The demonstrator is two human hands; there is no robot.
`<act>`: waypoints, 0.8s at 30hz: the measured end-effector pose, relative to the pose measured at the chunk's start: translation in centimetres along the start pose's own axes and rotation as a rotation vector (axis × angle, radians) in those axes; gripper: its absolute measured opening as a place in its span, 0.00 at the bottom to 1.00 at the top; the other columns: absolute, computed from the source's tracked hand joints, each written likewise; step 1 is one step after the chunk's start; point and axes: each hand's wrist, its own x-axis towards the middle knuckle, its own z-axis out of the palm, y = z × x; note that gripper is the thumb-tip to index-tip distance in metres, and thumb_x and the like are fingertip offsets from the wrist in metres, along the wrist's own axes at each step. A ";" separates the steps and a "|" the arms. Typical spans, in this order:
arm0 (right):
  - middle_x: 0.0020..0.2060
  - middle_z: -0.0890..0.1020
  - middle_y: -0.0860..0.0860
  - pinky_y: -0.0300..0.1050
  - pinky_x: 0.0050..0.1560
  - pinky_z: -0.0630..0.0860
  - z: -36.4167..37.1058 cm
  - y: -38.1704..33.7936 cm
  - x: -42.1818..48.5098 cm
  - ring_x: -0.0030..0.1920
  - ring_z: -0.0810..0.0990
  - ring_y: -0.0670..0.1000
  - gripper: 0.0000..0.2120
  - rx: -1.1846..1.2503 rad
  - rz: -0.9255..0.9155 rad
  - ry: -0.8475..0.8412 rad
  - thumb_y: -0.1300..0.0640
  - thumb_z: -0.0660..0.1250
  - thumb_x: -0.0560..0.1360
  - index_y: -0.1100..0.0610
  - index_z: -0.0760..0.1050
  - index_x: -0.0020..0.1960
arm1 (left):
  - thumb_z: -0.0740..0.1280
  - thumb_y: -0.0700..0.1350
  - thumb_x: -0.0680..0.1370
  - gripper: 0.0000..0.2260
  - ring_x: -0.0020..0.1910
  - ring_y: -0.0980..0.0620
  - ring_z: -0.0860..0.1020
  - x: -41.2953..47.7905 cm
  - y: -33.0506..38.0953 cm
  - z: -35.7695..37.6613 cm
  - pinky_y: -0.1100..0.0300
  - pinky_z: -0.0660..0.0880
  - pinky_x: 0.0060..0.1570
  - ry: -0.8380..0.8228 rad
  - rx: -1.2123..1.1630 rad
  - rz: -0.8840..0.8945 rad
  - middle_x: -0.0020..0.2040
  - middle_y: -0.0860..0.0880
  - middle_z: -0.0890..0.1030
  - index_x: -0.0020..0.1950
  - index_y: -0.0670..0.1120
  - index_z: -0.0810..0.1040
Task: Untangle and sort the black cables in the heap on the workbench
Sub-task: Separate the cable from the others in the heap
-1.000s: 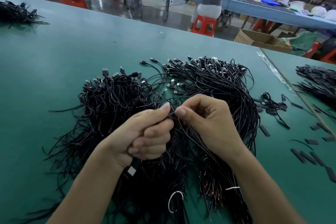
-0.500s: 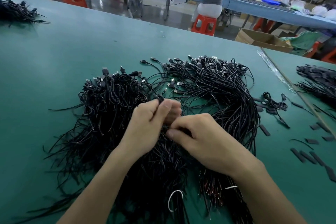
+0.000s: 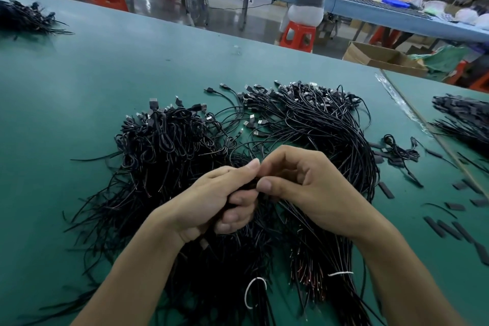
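Over the heap [image 3: 164, 145], left hand [image 3: 211, 201] and right hand [image 3: 312, 188] curled round cables [image 3: 252, 185].

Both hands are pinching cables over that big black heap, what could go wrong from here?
The left hand and right hand grip strands that run into the heap; a hard pull may tighten its loops. Dragged strands might also scatter the small black pieces lying to the right. The bare wire ends at the heap's near side could bend.
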 end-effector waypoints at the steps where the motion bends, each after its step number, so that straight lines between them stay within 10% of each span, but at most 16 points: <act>1: 0.42 0.83 0.57 0.61 0.47 0.80 -0.1 0.1 -0.1 0.44 0.81 0.62 0.06 -0.005 0.006 -0.011 0.55 0.73 0.74 0.56 0.79 0.48 | 0.58 0.61 0.81 0.25 0.21 0.55 0.67 0.0 -0.1 0.0 0.66 0.64 0.22 -0.014 -0.017 -0.008 0.24 0.50 0.71 0.28 0.51 0.66; 10: 0.40 0.85 0.52 0.62 0.45 0.80 -0.1 0.4 0.1 0.42 0.84 0.56 0.03 -0.108 0.005 0.052 0.58 0.72 0.76 0.54 0.79 0.45 | 0.63 0.58 0.78 0.25 0.37 0.56 0.79 1.2 -0.9 0.8 0.62 0.79 0.41 0.223 0.019 0.075 0.29 0.51 0.76 0.25 0.47 0.71; 13: 0.38 0.86 0.49 0.55 0.41 0.84 0.6 0.3 0.4 0.40 0.86 0.50 0.05 -0.051 0.001 0.109 0.60 0.73 0.76 0.54 0.78 0.43 | 0.62 0.56 0.80 0.20 0.51 0.44 0.84 1.1 -0.6 1.4 0.45 0.83 0.45 0.069 -0.306 -0.013 0.46 0.43 0.85 0.47 0.41 0.84; 20: 0.34 0.84 0.49 0.46 0.38 0.81 0.8 0.4 1.2 0.34 0.83 0.48 0.04 -0.172 -0.044 0.199 0.59 0.75 0.73 0.53 0.81 0.42 | 0.52 0.68 0.78 0.30 0.20 0.51 0.75 1.3 -1.0 1.2 0.67 0.66 0.16 0.146 -0.163 -0.099 0.35 0.38 0.82 0.66 0.47 0.76; 24: 0.32 0.84 0.47 0.41 0.39 0.79 0.5 0.2 1.9 0.33 0.83 0.46 0.04 -0.239 -0.019 0.181 0.58 0.76 0.73 0.52 0.82 0.42 | 0.54 0.70 0.77 0.29 0.16 0.55 0.64 1.4 -1.6 0.7 0.70 0.59 0.17 0.289 0.008 -0.039 0.23 0.48 0.71 0.34 0.48 0.78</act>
